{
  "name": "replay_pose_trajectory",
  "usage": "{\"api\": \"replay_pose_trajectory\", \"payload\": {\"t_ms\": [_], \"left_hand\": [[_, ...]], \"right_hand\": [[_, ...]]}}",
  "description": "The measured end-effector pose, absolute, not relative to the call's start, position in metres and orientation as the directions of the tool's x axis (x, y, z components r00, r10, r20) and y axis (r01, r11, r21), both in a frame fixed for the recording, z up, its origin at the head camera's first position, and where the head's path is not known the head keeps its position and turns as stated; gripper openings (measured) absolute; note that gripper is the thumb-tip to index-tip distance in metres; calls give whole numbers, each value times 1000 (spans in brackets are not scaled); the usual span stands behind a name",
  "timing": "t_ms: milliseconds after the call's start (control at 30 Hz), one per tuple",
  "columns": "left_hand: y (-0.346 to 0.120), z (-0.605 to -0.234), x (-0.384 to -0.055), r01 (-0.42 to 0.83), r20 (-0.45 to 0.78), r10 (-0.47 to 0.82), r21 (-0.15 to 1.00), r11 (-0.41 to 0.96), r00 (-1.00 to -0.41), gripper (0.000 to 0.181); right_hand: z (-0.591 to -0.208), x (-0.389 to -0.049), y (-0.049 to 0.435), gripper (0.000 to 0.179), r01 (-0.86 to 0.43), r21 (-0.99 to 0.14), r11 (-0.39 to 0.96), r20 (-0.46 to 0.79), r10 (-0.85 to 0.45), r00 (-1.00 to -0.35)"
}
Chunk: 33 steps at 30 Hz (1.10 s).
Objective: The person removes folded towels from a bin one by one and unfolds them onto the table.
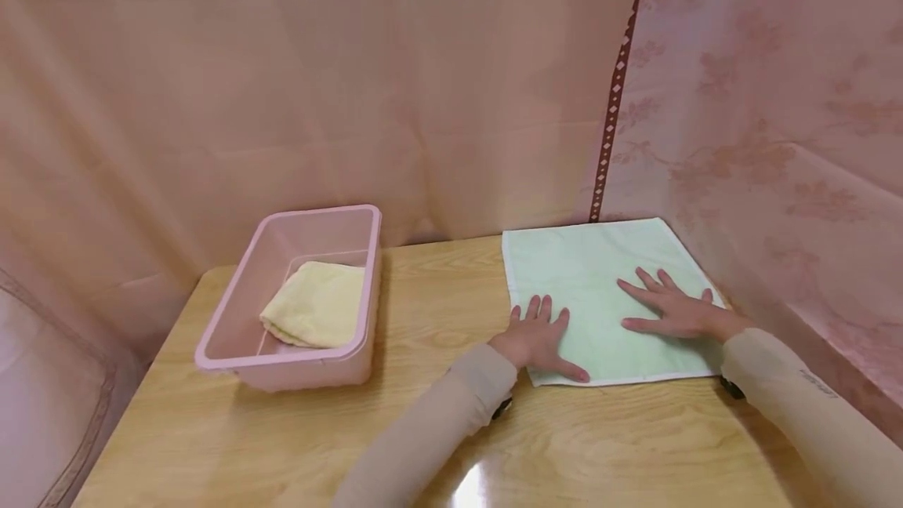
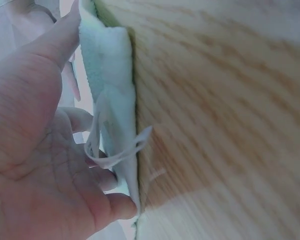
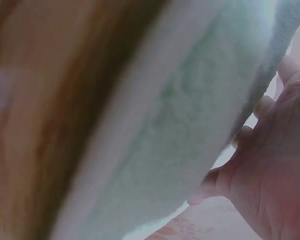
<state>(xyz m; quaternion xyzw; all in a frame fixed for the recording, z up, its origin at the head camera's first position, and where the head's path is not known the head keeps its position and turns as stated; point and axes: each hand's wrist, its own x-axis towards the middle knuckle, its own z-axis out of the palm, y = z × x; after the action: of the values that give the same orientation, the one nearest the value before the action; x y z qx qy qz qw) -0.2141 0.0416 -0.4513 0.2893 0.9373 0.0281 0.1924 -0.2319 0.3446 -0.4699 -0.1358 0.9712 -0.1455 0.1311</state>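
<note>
Nearest to the camera are two pale sleeves [image 1: 430,422], reaching from the bottom and the right side over the wooden tabletop [image 1: 437,312]. On the left stands a pink basin [image 1: 289,358], and inside it lies a folded yellow cloth [image 1: 317,304]. Well apart from it, to the right, a pale green cloth [image 1: 589,273] with whitish borders is spread flat on the tabletop, near the hanging curtain [image 1: 339,100]. At its near left corner rests the left hand [image 1: 538,342], released, the fingers extended and the thumb pointing across the cloth. Further right, the right hand [image 1: 670,310] is also released and lies on the cloth, its fingers spread widely. From the left wrist one sees what the head view does not show: a thin whitish loop [image 2: 110,161] at the cloth's edge, and the palm side of the left hand. From the right wrist, the other palm appears beside the border, which is blurred.
</note>
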Motion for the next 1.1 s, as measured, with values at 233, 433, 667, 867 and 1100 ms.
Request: {"api": "replay_pose_trajectory", "payload": {"t_ms": [233, 433, 667, 867, 1100], "left_hand": [[45, -448, -218, 547, -328, 566, 156, 822, -756, 111], [38, -446, -218, 577, -317, 598, 168, 799, -736, 105], [24, -410, -231, 573, -292, 587, 140, 807, -755, 90], [-1, -351, -241, 519, -264, 541, 155, 841, -798, 81], [-52, -283, -250, 487, -235, 518, 180, 855, -823, 80]], "right_hand": [[-460, -231, 348, 83, -214, -324, 922, -218, -293, -931], [-456, -234, 345, 84, -208, -335, 919, -231, -294, -928], [-422, -233, 325, 82, -241, -400, 884, -183, -334, -925], [-384, -243, 299, 84, -282, -411, 867, -180, -381, -907], [-335, -257, 258, 84, -365, -420, 831, -98, -441, -892]]}}
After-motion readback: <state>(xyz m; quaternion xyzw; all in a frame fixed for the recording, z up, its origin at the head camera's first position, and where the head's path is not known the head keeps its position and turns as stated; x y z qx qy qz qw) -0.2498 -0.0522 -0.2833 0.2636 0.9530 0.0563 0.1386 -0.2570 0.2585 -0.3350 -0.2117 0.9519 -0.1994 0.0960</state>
